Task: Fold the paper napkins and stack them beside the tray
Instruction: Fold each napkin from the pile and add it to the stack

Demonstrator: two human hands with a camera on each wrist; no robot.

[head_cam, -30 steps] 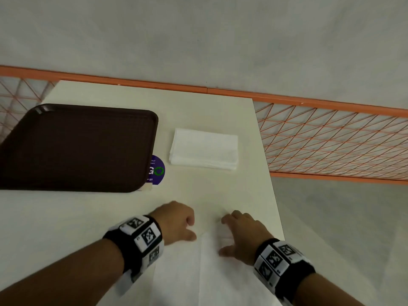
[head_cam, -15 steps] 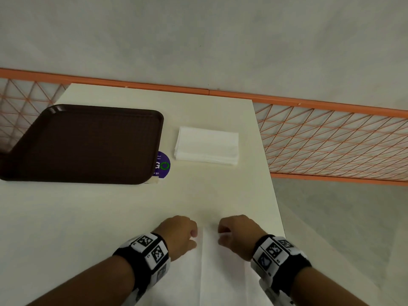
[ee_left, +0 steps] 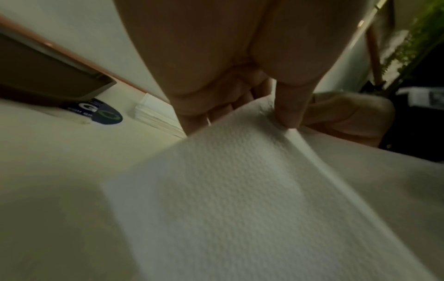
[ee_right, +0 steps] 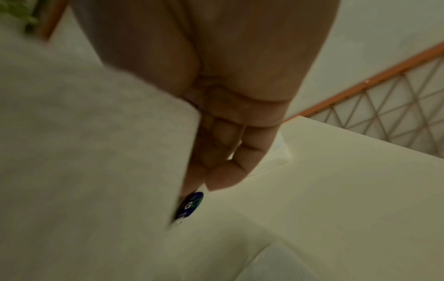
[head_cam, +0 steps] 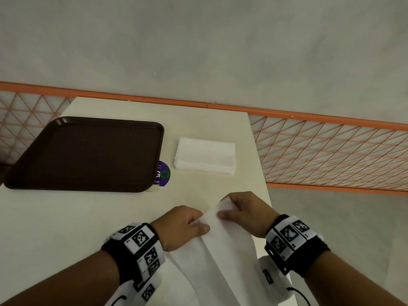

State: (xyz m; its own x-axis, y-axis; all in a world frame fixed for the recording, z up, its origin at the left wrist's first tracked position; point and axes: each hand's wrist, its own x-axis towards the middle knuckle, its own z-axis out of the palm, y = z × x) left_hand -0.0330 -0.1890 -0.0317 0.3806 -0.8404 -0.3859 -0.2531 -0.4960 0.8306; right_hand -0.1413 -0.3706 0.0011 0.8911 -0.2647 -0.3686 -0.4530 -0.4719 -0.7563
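Observation:
A white paper napkin (head_cam: 223, 250) hangs lifted at its far edge above the near part of the cream table (head_cam: 88, 217). My left hand (head_cam: 185, 226) pinches its far left part between thumb and fingers; the left wrist view shows the thumb (ee_left: 288, 108) pressed on the embossed napkin (ee_left: 228, 190). My right hand (head_cam: 245, 210) pinches the far right corner; in the right wrist view the napkin (ee_right: 84, 152) fills the left side. A stack of folded napkins (head_cam: 205, 157) lies right of the dark brown tray (head_cam: 88, 155).
A round purple sticker (head_cam: 163, 173) sits on the table between tray and stack. The table's right edge (head_cam: 262, 173) runs close to my right hand. An orange railing with mesh (head_cam: 331, 151) stands behind and to the right, above a grey floor.
Both hands were resting on the napkin's far edge on the table; now they have pinched that edge and lifted it, and the napkin bows up between them.

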